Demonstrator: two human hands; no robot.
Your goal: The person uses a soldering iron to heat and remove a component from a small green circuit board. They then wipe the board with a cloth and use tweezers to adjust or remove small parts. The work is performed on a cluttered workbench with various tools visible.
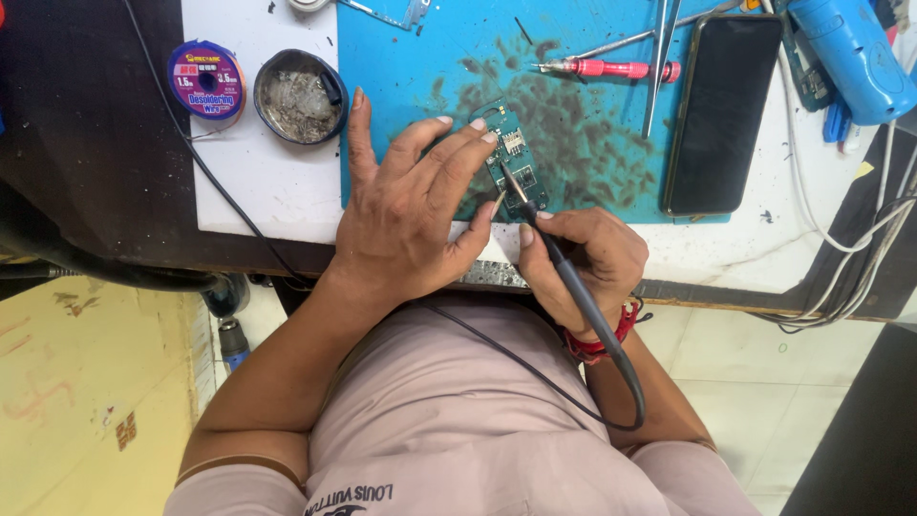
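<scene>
Your left hand (406, 205) lies spread, fingertips pinning the small green circuit board (516, 158) to the blue mat (583, 115) on the worktop. Your right hand (578, 258) pinches the soldering iron (549, 253), tip touching the board; the work looks midway, joints unfinished as far as I can judge.

Blue mat (611, 38) upper centre: matt rubbery, smeared with dark scuffs. Phone (722, 113) upper right: glossy black glass. Tweezers (661, 57): bright bare metal. Round tin (300, 96) upper left: dull, crusty residue. Soldering iron (564, 272) handle: matt black plastic.
</scene>
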